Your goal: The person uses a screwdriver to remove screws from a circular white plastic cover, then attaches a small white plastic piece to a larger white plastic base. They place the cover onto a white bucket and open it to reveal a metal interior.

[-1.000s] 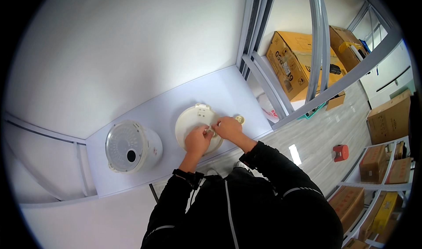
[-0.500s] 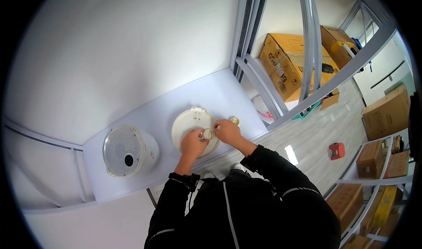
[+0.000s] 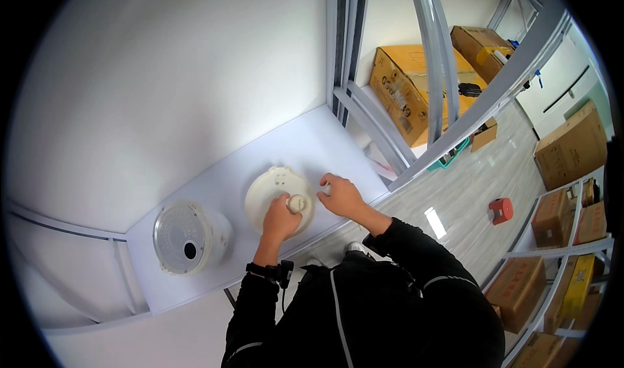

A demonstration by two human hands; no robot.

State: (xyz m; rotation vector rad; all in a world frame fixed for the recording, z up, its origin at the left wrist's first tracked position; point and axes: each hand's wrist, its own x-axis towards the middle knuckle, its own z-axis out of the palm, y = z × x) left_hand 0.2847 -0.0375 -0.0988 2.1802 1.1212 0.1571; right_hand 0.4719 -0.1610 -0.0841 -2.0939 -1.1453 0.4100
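A cream round plastic lid-like disc [image 3: 259,197] lies on the pale table, with a few small holes near its far edge. Over its near part, my left hand [image 3: 281,220] grips a small cream round cap-like part [image 3: 297,204] between thumb and fingers. Just right of the disc is my right hand [image 3: 342,197], low over the table. Its fingers are curled in toward the thumb, and a small pale patch shows between them; what it is cannot be made out. To the left stands a white bucket-like container [image 3: 221,231] with a clear round top [image 3: 174,235] that has a black hole.
The pale table [image 3: 240,160] runs along a white wall, with a grey metal frame post [image 3: 348,49] at its right. Beyond the frame sit cardboard boxes [image 3: 403,95]. A red stool [image 3: 500,210] is on the floor, near shelves [image 3: 559,254] holding cartons.
My right hand has moved away from the part in my left hand to the right, over where a small round piece lay. That piece is now hidden. The view has shifted slightly.
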